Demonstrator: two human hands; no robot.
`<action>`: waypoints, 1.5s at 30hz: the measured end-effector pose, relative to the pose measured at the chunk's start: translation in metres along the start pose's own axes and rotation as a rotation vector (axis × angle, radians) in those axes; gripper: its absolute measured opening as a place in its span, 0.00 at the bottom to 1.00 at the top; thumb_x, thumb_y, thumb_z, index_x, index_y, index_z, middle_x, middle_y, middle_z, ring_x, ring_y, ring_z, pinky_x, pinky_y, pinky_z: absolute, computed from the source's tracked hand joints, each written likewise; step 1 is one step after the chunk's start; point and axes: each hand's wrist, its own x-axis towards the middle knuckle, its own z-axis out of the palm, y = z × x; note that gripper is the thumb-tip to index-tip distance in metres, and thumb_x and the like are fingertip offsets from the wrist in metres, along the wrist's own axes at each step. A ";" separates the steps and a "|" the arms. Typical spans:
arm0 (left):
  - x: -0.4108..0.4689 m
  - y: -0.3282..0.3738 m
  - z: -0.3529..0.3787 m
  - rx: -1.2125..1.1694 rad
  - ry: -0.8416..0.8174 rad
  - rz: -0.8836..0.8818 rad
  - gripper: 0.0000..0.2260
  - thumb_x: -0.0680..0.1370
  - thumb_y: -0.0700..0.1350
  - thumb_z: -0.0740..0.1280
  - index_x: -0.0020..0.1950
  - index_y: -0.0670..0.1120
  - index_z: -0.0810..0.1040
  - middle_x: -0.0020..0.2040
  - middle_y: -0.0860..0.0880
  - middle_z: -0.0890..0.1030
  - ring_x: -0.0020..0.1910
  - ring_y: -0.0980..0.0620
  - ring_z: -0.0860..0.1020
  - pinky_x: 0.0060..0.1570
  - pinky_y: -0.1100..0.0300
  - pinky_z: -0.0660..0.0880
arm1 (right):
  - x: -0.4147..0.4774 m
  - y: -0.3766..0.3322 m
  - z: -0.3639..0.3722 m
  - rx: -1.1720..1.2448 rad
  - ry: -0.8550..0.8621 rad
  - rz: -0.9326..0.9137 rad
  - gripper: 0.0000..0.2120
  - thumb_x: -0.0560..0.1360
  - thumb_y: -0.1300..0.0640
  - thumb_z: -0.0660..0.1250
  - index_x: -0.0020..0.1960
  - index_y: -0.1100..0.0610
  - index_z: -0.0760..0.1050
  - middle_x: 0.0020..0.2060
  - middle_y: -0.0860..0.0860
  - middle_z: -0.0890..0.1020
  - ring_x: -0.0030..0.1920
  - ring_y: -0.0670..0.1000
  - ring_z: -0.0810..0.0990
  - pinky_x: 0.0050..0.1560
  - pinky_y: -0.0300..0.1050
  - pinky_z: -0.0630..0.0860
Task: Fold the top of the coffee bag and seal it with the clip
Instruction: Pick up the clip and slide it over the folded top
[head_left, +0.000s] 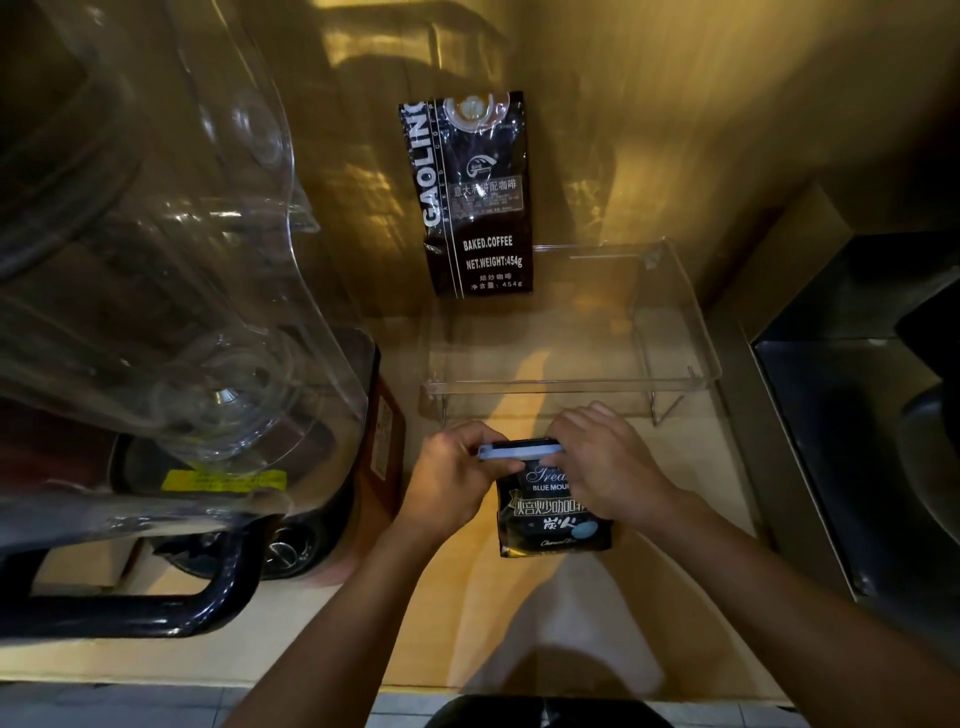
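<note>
Two hands are working at the top of the small bag (550, 514), which is standing upright on the bench (597, 623) just in front of the clear rack (571, 382). The left hand (452, 475) is closing its grip around the left end of the pale blue clip (519, 451), which is lying across the bag's folded top. The right hand (605, 467) is gripping the right end of the fold, its fingers (582, 421) curling over the far side; whether they are also touching the clip I cannot tell.

The step in hand appears to be seating the clip over the fold. To do it well, the right hand should be keeping the fold flat and tight while the left is pressing the clip shut along its whole length, so no layer is slipping out at either end. The clip ought to be sitting square across the bag, not slanting, and covering the full width; its right end is hidden under the fingers, so how far it reaches is unclear. Pushing straight down risks tipping the upright bag, so squeezing between thumb and fingers is safer than leaning on it.

A second bag (470, 197) is resting against the wall behind, well apart, and a blender (171, 291) is standing at the left.
</note>
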 end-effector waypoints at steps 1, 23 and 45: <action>0.000 -0.001 -0.001 -0.030 -0.021 -0.001 0.06 0.67 0.36 0.73 0.41 0.39 0.80 0.38 0.44 0.79 0.38 0.49 0.75 0.38 0.63 0.70 | -0.002 0.000 0.000 0.009 0.017 0.005 0.10 0.62 0.63 0.74 0.37 0.61 0.73 0.32 0.56 0.80 0.33 0.57 0.77 0.41 0.42 0.63; -0.005 -0.003 -0.009 -0.066 -0.065 0.038 0.03 0.71 0.39 0.69 0.45 0.43 0.79 0.43 0.45 0.81 0.45 0.46 0.78 0.48 0.49 0.74 | 0.009 -0.017 0.001 0.019 -0.099 -0.033 0.08 0.74 0.54 0.63 0.51 0.56 0.71 0.46 0.52 0.77 0.48 0.53 0.73 0.49 0.45 0.62; -0.008 -0.005 -0.011 0.381 0.040 0.276 0.05 0.74 0.38 0.67 0.41 0.36 0.78 0.36 0.37 0.81 0.37 0.40 0.77 0.37 0.57 0.66 | 0.011 -0.021 -0.003 0.144 -0.043 0.027 0.08 0.73 0.57 0.64 0.47 0.60 0.75 0.42 0.57 0.80 0.45 0.57 0.75 0.44 0.49 0.70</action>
